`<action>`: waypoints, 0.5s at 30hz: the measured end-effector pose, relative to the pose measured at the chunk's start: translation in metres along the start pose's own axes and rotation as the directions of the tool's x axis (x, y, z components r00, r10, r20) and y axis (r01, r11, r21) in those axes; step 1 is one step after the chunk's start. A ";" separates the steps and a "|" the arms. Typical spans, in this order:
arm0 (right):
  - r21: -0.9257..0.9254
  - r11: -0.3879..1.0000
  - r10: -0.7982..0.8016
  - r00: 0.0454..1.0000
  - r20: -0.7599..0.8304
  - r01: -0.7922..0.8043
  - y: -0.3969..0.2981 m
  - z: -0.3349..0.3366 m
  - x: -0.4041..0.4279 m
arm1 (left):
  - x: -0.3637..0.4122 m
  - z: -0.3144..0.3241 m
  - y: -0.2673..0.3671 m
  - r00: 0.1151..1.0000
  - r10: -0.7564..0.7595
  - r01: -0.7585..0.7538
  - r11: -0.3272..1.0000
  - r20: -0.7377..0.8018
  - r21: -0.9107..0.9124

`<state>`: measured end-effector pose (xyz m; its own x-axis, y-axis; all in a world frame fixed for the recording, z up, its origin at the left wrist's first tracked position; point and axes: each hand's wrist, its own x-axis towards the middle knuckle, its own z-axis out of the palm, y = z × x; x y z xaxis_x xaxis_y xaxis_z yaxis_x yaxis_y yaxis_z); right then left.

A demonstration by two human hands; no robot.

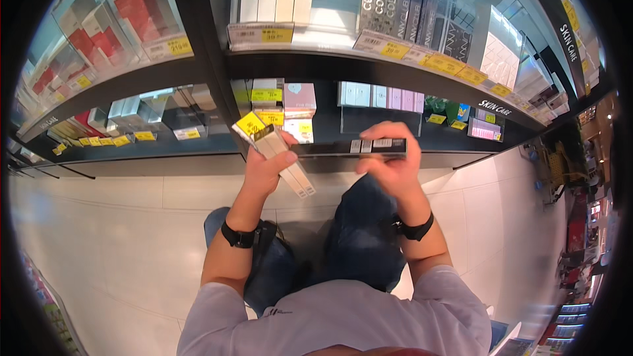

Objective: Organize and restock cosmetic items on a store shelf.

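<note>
My left hand (269,165) grips slim beige cosmetic boxes (289,165) side by side, tilted, their dark ends toward the shelf. A yellow and white price tag (250,127) is held in the same hand, behind the boxes. In my right hand (395,158) lies a narrow black box (392,148), level, with white barcode labels toward me; the fingers curve around its right part. Both hands are before the lower shelf. Just beyond the left hand stand a pink box (299,97) and a white box (298,130) with a yellow tag.
The upper shelf edge (346,65) crosses above the hands, with boxed cosmetics behind clear dividers. White and lilac boxes (381,96) stand in a clear tray (381,121) on the lower shelf. A dark upright (212,49) parts two bays. My knees (368,222) are close under the hands, over the tiled floor (133,237).
</note>
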<state>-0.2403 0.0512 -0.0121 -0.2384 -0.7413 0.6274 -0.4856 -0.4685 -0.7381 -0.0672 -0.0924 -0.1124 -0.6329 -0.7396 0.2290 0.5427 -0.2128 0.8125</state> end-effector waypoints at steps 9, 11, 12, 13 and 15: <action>0.082 0.967 -0.254 0.953 0.167 0.243 -0.028 -0.026 0.017 | 0.002 0.011 0.014 0.987 -0.089 0.111 0.979 0.131 -0.171; -0.005 0.975 -0.217 0.965 0.145 0.220 -0.039 -0.038 0.021 | 0.005 0.008 0.010 0.982 -0.077 0.096 0.990 0.171 -0.108; -0.009 0.992 -0.122 0.986 0.109 0.124 -0.049 -0.040 0.023 | 0.004 0.006 0.010 0.982 -0.068 0.087 0.991 0.174 -0.104; -0.060 0.984 -0.160 0.978 0.133 0.169 -0.056 -0.049 0.033 | 0.003 0.006 0.009 0.986 -0.063 0.081 0.990 0.152 -0.117; -0.128 0.977 -0.166 0.986 0.030 0.168 -0.078 -0.051 0.057 | 0.001 0.007 0.008 0.989 -0.048 0.066 0.990 0.138 -0.128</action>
<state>-0.2588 0.0702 0.0933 -0.1292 -0.6677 0.7332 -0.6227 -0.5208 -0.5840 -0.0673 -0.0907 -0.1018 -0.7287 -0.6331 0.2612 0.5658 -0.3416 0.7504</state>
